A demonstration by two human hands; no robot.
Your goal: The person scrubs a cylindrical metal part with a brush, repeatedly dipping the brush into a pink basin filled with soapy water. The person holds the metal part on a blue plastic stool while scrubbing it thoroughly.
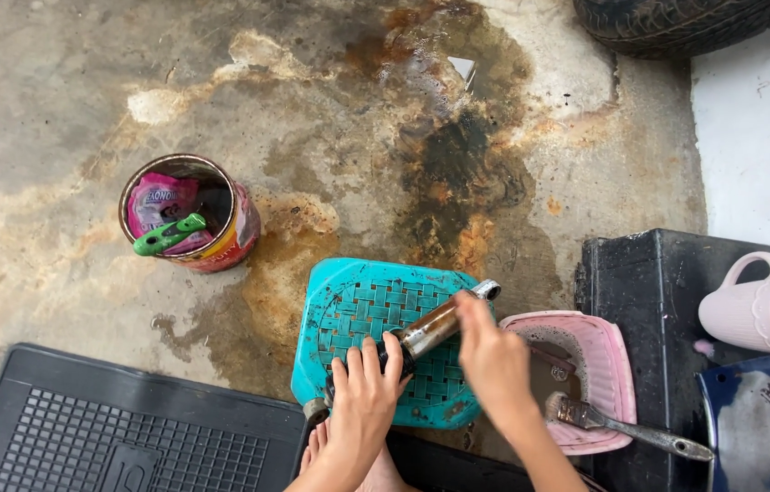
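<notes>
While the view looks straight down on a stained concrete floor [66, 91], the items read as follows.

Centre, lower frame: a turquoise plastic stool [362, 310] with a woven-pattern seat. Across its right half lies a grimy metal tube [435, 325], slanting from lower left to upper right, its bright cap end reaching just past the stool's upper right edge.

Left hand [362, 396]: fingers wrapped over the tube's lower, darker end, clenched on it at the stool's lower edge.

Right hand [492, 360]: closed around the tube's middle, thumb toward the cap end, just beside the stool's right edge.

Right of the stool, touching or nearly so: a pink plastic basket [608, 364] holding dark liquid, with a dirty paintbrush [626, 426] resting across its lower rim, handle pointing right over a black crate [654, 301].

Far right: a pale pink jug [759, 314] lying on the crate, and a dark blue glossy panel [759, 428] at the lower right corner.

Left of centre, well apart from the stool: an open rusty tin can [221, 241] holding a pink sachet [162, 202] and a green-handled tool [168, 234].

Lower left: a black rubber floor mat [84, 428], its right end reaching under the stool.

Upper right corner: a tyre [677, 23].

Open floor: the whole upper left, and the band between can and stool.
</notes>
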